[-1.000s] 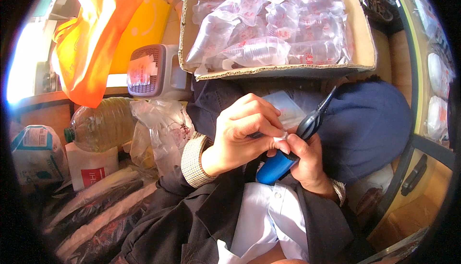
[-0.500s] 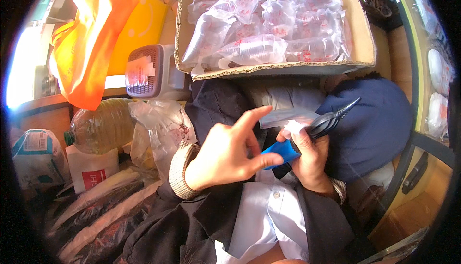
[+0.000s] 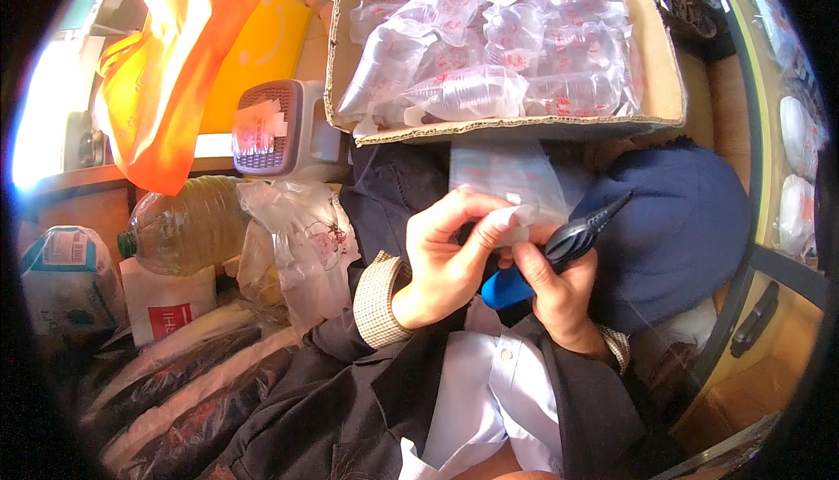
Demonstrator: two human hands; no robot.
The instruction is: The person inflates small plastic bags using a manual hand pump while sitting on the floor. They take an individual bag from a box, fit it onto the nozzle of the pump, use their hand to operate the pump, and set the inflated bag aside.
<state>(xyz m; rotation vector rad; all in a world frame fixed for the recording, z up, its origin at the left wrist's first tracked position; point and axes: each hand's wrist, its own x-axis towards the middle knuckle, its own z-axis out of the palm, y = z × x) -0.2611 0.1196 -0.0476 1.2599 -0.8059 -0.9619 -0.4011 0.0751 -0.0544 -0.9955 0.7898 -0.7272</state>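
Just on the near side of the open-topped brown cardboard box (image 3: 662, 82), I have both bare hands close together. My left hand (image 3: 437, 262) has its grip narrowed to a pinch, thumb against forefinger, on a small crumpled white scrap (image 3: 517, 216); I cannot tell whether its other fingers hold anything. My right hand (image 3: 564, 296) has its grip wrapped around a slim blue-and-black hand tool (image 3: 572, 242). That tool is on the near side of the box, toward the box's right half, tilted so that its black tapering tip aims toward the box's near right corner and its rounded blue end pokes out toward the left hand. Between the hands and the box's near edge spreads a flat see-through plastic bag (image 3: 507, 170); its near end meets my fingers, but I cannot tell which of them has hold of it.

Inside the box lie clear plastic packs with red print (image 3: 472, 91). Left of the box I see a squarish container with a brown latticed face (image 3: 262, 131) and, farther out, a bright orange bag (image 3: 170, 78). To the box's near left, a big clear plastic bottle (image 3: 188, 227) lies on its side.
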